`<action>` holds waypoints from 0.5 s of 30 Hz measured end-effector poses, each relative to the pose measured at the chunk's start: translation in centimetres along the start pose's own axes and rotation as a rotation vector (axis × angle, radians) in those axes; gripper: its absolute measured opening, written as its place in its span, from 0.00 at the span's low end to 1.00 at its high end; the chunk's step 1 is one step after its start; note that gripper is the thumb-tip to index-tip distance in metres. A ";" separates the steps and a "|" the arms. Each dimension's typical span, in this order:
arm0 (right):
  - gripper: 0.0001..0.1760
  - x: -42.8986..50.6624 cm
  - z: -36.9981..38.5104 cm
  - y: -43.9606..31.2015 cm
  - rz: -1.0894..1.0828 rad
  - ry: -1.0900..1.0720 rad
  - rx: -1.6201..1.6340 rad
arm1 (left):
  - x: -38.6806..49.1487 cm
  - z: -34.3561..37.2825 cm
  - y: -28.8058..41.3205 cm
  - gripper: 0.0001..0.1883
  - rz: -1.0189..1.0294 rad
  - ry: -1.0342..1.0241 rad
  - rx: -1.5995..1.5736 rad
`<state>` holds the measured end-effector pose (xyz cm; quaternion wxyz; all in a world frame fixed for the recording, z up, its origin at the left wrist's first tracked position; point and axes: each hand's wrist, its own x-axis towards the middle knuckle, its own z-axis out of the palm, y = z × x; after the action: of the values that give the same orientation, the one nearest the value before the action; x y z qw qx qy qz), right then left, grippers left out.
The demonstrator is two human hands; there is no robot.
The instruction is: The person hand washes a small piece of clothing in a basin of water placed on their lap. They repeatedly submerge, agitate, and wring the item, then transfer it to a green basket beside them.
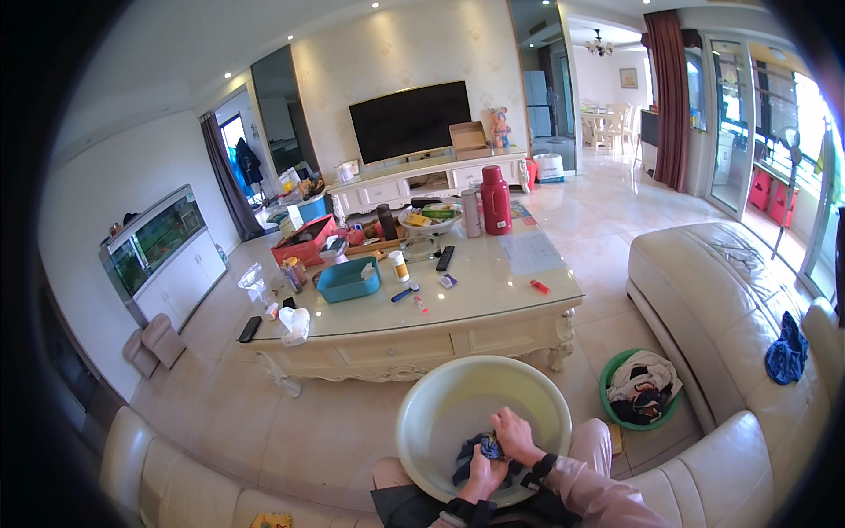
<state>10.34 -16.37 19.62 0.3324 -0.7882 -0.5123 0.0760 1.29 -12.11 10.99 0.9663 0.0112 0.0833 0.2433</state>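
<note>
A large pale plastic basin (419, 402) stands before me between my knees, with cloudy water in the bottom. My left hand (485, 472) cups a bunched dark blue cloth (490, 446) from below, inside the basin. Against the upper side of the same cloth presses my right hand (515, 435), its fingers curled. Part of the fabric hangs down towards the water on both sides of my left hand. Both wrists wear dark bands. My palms and fingers hide some of the cloth.
A glass-topped coffee table (475, 297) stands just beyond the basin, bearing a teal plastic bin (348, 280), a red thermos flask (496, 201) and a remote control (445, 258). Right of me are a green basin (604, 389) of clothes and a cream leather sofa (700, 290) with a blue cloth (787, 350).
</note>
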 end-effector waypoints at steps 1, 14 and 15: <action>0.09 0.2 0.2 -0.4 -0.128 -0.012 -0.142 | 0.2 -0.3 -0.1 0.17 0.115 0.220 0.172; 0.06 0.4 3.1 2.1 -0.299 0.169 0.059 | -2.3 5.0 -0.1 0.33 0.347 0.149 1.308; 0.05 0.2 2.7 2.2 -0.366 0.001 -0.205 | -2.5 5.3 -0.2 0.34 0.201 0.180 0.866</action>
<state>10.82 -15.57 16.28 0.2587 -0.7118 -0.6518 -0.0385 0.03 -13.34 16.58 0.8330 0.4012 0.2598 0.2786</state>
